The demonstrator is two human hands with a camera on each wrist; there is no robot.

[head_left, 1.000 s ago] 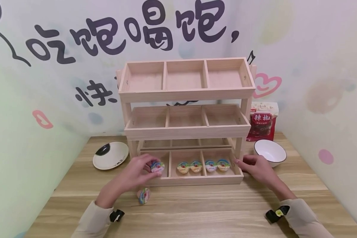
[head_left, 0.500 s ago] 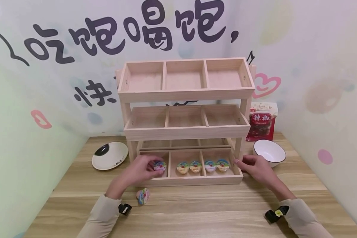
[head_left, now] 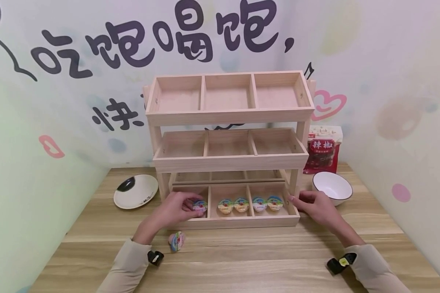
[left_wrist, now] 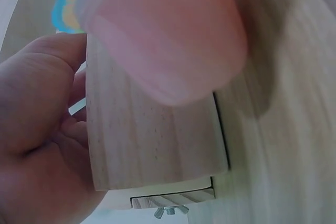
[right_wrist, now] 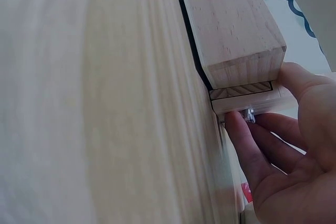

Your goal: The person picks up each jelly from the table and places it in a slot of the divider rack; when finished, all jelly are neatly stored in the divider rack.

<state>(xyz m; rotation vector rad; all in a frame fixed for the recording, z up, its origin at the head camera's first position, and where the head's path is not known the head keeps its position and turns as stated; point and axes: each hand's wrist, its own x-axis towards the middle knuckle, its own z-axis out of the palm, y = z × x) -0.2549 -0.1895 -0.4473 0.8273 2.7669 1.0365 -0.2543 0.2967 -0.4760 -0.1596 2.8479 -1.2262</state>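
A three-tier wooden rack (head_left: 227, 163) stands on the table, each tier split into three compartments. My left hand (head_left: 170, 209) reaches over the front wall of the bottom tier and pinches a jelly cup (head_left: 199, 206) in its left compartment. Two jelly cups (head_left: 233, 206) lie in the middle compartment and two more (head_left: 267, 204) in the right one. On the table before the rack lies another jelly cup (head_left: 177, 241) with a pink body, large and near in the left wrist view (left_wrist: 173, 40). My right hand (head_left: 317, 207) grips the bottom tier's right end, fingers beside a wing nut (right_wrist: 249, 115).
A white plate (head_left: 146, 189) with a black patch lies left of the rack. To the right are a white bowl (head_left: 333, 187) with a dark rim and a red food pouch (head_left: 322, 150) behind it. A wall with large lettering rises behind the table.
My left hand has moved slightly right and lower with its jelly cup, further into the left compartment. My right hand stays at the rack's end.
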